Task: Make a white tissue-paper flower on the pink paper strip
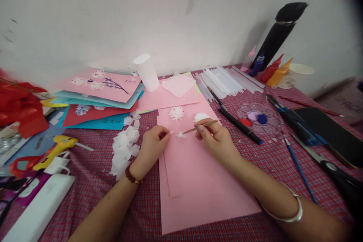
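My right hand (214, 136) holds a thin wooden stick (194, 129) like a pencil, its tip at a small white paper tuft (180, 135) on the pink paper (204, 185). At the left edge of that sheet, my left hand (155, 141) is pinched closed, with a tiny pale scrap, apparently paper, at its fingertips. Above the tuft sits a round white paper blossom with red specks (176, 113). A plain white blossom (201, 117) lies partly behind my right fingers. Left of my left hand is a pile of white paper pieces (123, 151).
Finished flower cards (104, 85) are stacked at back left, beside a white paper roll (149, 75). A yellow glue gun (58, 149) lies left. Rightward are glue sticks (224, 79), a paint palette (259, 117), a black marker (241, 125), a craft knife (295, 119), scissors (329, 164) and paint bottles (279, 72).
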`<action>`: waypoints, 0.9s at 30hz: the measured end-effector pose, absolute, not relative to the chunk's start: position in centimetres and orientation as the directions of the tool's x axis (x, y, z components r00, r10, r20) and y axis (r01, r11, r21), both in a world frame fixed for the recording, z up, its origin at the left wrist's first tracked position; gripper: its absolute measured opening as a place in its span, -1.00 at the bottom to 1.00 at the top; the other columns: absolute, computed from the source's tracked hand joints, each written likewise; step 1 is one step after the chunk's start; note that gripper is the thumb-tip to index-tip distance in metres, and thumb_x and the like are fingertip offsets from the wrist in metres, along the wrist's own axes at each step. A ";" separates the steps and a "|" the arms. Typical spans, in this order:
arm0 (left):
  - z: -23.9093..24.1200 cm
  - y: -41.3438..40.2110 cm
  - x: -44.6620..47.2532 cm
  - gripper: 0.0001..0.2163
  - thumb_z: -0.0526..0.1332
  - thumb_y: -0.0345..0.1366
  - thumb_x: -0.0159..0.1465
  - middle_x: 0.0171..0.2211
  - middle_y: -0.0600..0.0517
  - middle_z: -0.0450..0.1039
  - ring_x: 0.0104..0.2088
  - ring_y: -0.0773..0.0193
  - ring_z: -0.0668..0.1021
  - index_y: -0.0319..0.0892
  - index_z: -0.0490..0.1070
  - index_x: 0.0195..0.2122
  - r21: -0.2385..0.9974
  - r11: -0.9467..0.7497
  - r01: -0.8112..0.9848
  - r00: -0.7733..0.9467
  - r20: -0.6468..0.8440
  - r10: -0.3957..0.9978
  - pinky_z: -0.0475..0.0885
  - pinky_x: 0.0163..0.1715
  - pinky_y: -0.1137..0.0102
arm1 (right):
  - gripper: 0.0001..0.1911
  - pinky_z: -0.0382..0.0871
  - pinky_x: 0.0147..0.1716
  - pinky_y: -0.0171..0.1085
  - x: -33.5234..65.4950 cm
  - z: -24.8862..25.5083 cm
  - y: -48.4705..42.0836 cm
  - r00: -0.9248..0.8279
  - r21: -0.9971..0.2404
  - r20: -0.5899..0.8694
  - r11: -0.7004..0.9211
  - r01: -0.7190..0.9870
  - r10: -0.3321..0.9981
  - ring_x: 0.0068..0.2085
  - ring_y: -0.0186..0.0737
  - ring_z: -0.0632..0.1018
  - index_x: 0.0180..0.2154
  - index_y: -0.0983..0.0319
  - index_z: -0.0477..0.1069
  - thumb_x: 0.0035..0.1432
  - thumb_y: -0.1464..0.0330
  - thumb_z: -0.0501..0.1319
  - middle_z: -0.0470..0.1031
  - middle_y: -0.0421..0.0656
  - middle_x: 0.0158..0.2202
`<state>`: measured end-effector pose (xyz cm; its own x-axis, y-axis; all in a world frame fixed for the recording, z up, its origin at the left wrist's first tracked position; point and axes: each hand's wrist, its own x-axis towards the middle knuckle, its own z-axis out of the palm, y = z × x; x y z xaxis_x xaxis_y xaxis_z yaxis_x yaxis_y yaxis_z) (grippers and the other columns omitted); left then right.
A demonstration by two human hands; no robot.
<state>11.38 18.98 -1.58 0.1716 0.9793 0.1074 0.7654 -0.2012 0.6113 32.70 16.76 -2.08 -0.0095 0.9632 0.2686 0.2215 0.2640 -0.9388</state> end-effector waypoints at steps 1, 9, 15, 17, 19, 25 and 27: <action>-1.6 18.8 11.4 -0.89 0.12 -0.34 0.17 -0.44 0.05 0.48 -0.42 0.31 0.49 -0.19 0.42 -0.41 0.619 -0.193 0.761 0.177 0.088 0.980 0.35 -0.41 0.43 | -0.86 0.34 -0.44 -0.29 32.7 -2.0 16.7 -0.007 -0.941 0.268 0.263 0.213 0.963 -0.49 -0.30 0.45 -0.31 0.21 0.36 0.22 0.31 0.08 0.40 -0.22 -0.52; -1.6 18.3 11.4 -0.91 0.09 -0.37 0.15 -0.48 0.08 0.44 -0.45 0.32 0.47 -0.18 0.38 -0.43 0.591 -0.195 0.782 0.184 0.080 0.980 0.30 -0.44 0.44 | -0.85 0.35 -0.44 -0.30 31.8 -0.4 16.5 -0.085 -0.887 0.356 0.365 0.283 0.931 -0.46 -0.29 0.48 -0.35 0.18 0.38 0.22 0.35 0.06 0.48 -0.18 -0.44; -1.5 18.5 11.7 -0.91 0.10 -0.35 0.14 -0.54 0.11 0.39 -0.51 0.32 0.42 -0.16 0.31 -0.49 0.568 -0.171 0.805 0.142 0.095 0.985 0.22 -0.49 0.44 | -0.84 0.36 -0.34 -0.21 30.8 0.2 17.5 -0.272 -0.666 0.426 0.503 0.551 0.863 -0.37 -0.19 0.52 -0.30 0.18 0.41 0.23 0.36 0.06 0.53 -0.13 -0.40; -1.4 18.5 11.8 -0.92 0.10 -0.36 0.12 -0.55 0.10 0.38 -0.52 0.32 0.41 -0.16 0.30 -0.50 0.566 -0.169 0.807 0.145 0.088 0.986 0.22 -0.49 0.43 | -0.85 0.36 -0.30 -0.19 30.7 0.3 17.6 -0.298 -0.591 0.454 0.534 0.604 0.839 -0.35 -0.17 0.52 -0.29 0.19 0.41 0.23 0.38 0.07 0.54 -0.11 -0.39; -1.2 18.5 11.9 -0.93 0.09 -0.39 0.11 -0.55 0.10 0.37 -0.51 0.33 0.40 -0.16 0.30 -0.51 0.565 -0.172 0.807 0.149 0.088 0.985 0.22 -0.48 0.43 | -0.86 0.36 -0.30 -0.19 30.6 0.3 17.7 -0.322 -0.545 0.475 0.561 0.623 0.819 -0.35 -0.17 0.52 -0.29 0.21 0.40 0.23 0.39 0.07 0.55 -0.10 -0.37; -1.2 18.5 11.9 -0.93 0.09 -0.43 0.06 -0.57 0.10 0.34 -0.53 0.34 0.38 -0.17 0.26 -0.54 0.569 -0.162 0.806 0.138 0.086 0.987 0.19 -0.50 0.44 | -0.88 0.36 -0.27 -0.20 30.8 0.6 17.8 -0.390 -0.485 0.507 0.629 0.608 0.769 -0.37 -0.21 0.53 -0.27 0.20 0.37 0.24 0.42 0.07 0.56 -0.13 -0.38; -1.2 18.5 11.9 -0.93 0.09 -0.43 0.07 -0.56 0.10 0.35 -0.53 0.34 0.38 -0.17 0.28 -0.53 0.572 -0.152 0.806 0.129 0.082 0.988 0.21 -0.50 0.44 | -0.90 0.35 -0.27 -0.19 30.9 0.8 17.8 -0.411 -0.456 0.512 0.644 0.615 0.755 -0.38 -0.21 0.52 -0.28 0.21 0.36 0.23 0.43 0.08 0.57 -0.12 -0.38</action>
<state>11.93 18.47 -1.23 0.1285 0.9883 0.0816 0.8062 -0.1521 0.5718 30.91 17.76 0.80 -0.4110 0.7546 0.5116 0.6146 0.6438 -0.4558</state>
